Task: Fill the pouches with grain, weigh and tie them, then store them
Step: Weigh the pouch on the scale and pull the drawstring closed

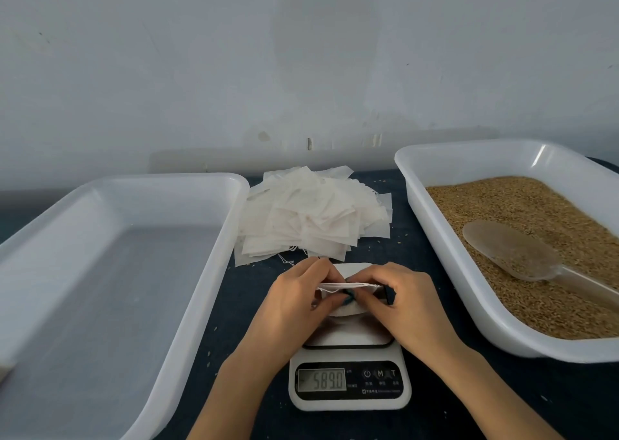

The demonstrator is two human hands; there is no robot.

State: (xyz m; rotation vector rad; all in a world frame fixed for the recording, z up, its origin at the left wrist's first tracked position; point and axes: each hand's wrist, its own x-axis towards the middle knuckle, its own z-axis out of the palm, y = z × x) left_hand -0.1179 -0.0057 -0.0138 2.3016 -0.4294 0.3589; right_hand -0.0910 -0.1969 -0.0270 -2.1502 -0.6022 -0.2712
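In the lower middle of the frame both hands meet over the scale [350, 386]. They hold one white pouch [348, 286] between them. The left hand [294, 302] has its fingers curled and pinches the pouch at its left end. The right hand [402, 302] pinches it at the right end in the same way. A thin white string runs along the top edge of the pouch, from one hand to the other. The pouch is just above the white plate of the scale, but I cannot tell if its bottom rests on the plate, because the hands cover that part.

The display of the scale is lit and shows digits that look like 589.0 - they are a little blurred.

Just behind the hands, in the middle of the frame, lies a loose pile of flat pouches [315, 218], with some strings hanging out at its near edge. On the left side stands a large white tray [167, 181] with nothing inside. On the right side stands a second white tray [475, 145], and it holds brown grain [502, 205]. A clear plastic scoop [512, 252] lies on the grain, its handle pointing to the lower right.

All of this stands on a dark blue surface [241, 289] - a few single grains are scattered on it near the scale and the pile.
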